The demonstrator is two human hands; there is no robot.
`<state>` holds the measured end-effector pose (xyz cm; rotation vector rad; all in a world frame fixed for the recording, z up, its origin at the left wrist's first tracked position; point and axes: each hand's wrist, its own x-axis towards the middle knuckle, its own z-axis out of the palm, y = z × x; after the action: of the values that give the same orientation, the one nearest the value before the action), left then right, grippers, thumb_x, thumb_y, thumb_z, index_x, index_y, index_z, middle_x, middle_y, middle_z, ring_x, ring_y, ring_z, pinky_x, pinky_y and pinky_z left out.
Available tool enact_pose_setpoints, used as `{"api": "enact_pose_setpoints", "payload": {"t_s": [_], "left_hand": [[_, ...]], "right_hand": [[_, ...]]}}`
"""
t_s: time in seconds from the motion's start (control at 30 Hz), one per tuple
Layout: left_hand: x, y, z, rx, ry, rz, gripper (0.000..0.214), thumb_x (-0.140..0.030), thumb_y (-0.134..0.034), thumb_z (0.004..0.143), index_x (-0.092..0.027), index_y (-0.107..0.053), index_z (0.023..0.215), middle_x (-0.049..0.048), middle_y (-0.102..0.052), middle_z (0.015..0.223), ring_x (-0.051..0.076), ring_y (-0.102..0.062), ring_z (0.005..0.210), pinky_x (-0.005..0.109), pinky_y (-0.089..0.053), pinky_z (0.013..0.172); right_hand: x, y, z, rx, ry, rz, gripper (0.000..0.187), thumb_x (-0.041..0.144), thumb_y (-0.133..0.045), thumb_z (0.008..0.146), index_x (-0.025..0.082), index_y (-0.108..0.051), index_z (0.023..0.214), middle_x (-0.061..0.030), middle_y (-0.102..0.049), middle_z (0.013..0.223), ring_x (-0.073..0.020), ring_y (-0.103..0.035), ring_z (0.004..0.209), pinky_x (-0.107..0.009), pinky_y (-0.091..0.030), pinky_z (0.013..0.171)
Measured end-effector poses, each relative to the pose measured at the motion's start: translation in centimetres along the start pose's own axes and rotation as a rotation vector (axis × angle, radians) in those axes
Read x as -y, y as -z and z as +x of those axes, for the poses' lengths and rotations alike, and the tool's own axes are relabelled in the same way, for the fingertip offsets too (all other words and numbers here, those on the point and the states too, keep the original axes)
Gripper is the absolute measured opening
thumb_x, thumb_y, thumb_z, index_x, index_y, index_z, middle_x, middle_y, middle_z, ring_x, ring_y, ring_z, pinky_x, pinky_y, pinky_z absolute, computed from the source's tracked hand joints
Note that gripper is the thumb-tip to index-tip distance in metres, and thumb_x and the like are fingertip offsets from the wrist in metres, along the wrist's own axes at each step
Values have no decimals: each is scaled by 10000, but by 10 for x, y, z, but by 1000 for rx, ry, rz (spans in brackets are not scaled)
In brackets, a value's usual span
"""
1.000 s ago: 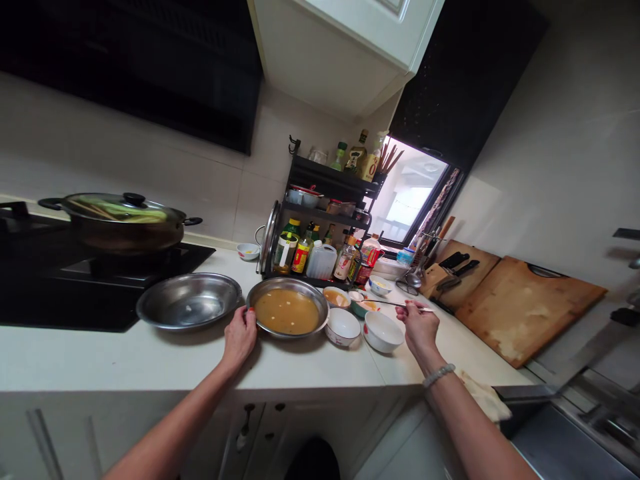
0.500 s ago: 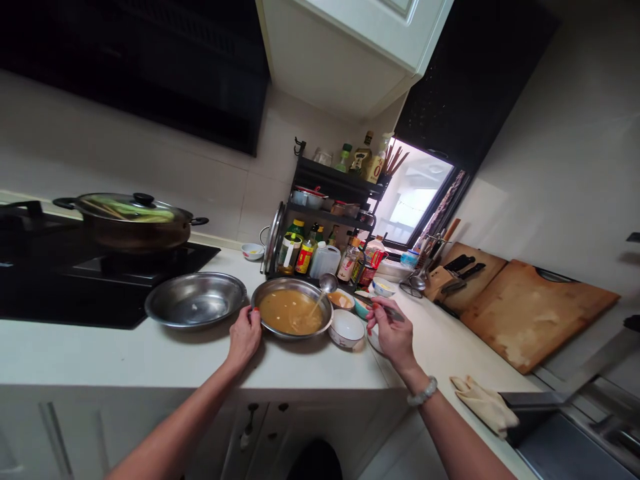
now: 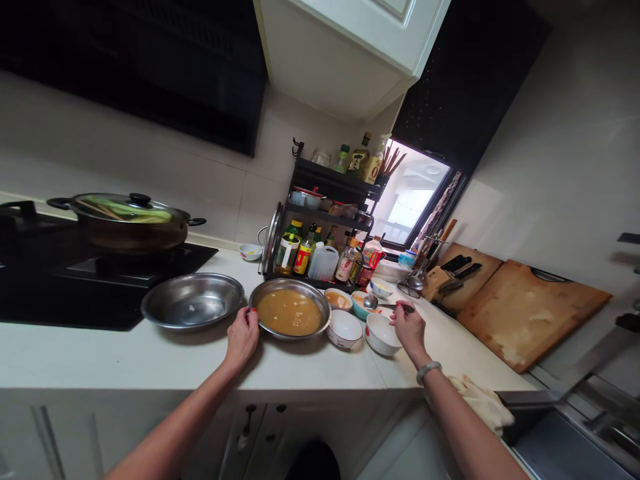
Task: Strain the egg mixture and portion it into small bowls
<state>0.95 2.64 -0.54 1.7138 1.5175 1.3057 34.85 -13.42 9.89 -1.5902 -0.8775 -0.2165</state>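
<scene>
My left hand (image 3: pixel 243 335) grips the near left rim of a steel basin (image 3: pixel 256 325) that holds brownish soup (image 3: pixel 290 312). In my right hand (image 3: pixel 409 328) is the handle of a ladle (image 3: pixel 371 302), its bowl over a teal bowl (image 3: pixel 358 311) with orange contents. Below that hand stands an empty white bowl (image 3: pixel 382 335); another white bowl (image 3: pixel 345 329) sits between it and the basin. Behind them, a small bowl (image 3: pixel 338 299) contains soup with pale pieces. Left of the basin is a second steel basin (image 3: pixel 194 303), almost bare inside.
A lidded pot (image 3: pixel 131 223) stands on the black cooktop (image 3: pixel 65 293). Bottles (image 3: pixel 323 261) fill a black rack (image 3: pixel 325 213) at the back. To the right are a knife block (image 3: pixel 440 280), a cutting board (image 3: pixel 535 313), a cloth (image 3: pixel 483 403) and the sink (image 3: pixel 560 447).
My right hand has carried the ladle rightward, from above the soup basin to the teal bowl. My left hand keeps its hold on the basin rim.
</scene>
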Motion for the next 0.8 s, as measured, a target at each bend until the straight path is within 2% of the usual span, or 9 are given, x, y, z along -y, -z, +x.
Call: {"api": "enact_pose_setpoints", "payload": {"t_s": [0.2, 0.47, 0.8], "left_hand": [[0, 0, 0, 2, -8, -6, 462, -365, -315, 894, -99, -589, 1153, 161, -707, 965, 276, -662, 872, 359, -480, 775], [-2, 1, -1, -3, -10, -6, 467, -353, -318, 887, -85, -592, 1153, 164, -710, 950, 277, -663, 873, 363, -479, 789], [0, 1, 0, 18, -1, 3, 500, -375, -297, 890, -74, -575, 1177, 170, -700, 974, 284, -652, 898, 369, -467, 812]], "right_hand": [[-19, 1, 8, -57, -150, 43, 142, 323, -614, 687, 185, -595, 717, 7, -594, 445, -181, -571, 353, -252, -429, 367], [-37, 2, 19, -257, -283, 206, 155, 295, -608, 697, 180, -516, 745, 40, -572, 432, -165, -602, 380, -233, -485, 378], [-27, 12, 18, -325, -307, 348, 166, 239, -641, 687, 172, -497, 734, 69, -558, 431, -117, -565, 333, -177, -467, 336]]}}
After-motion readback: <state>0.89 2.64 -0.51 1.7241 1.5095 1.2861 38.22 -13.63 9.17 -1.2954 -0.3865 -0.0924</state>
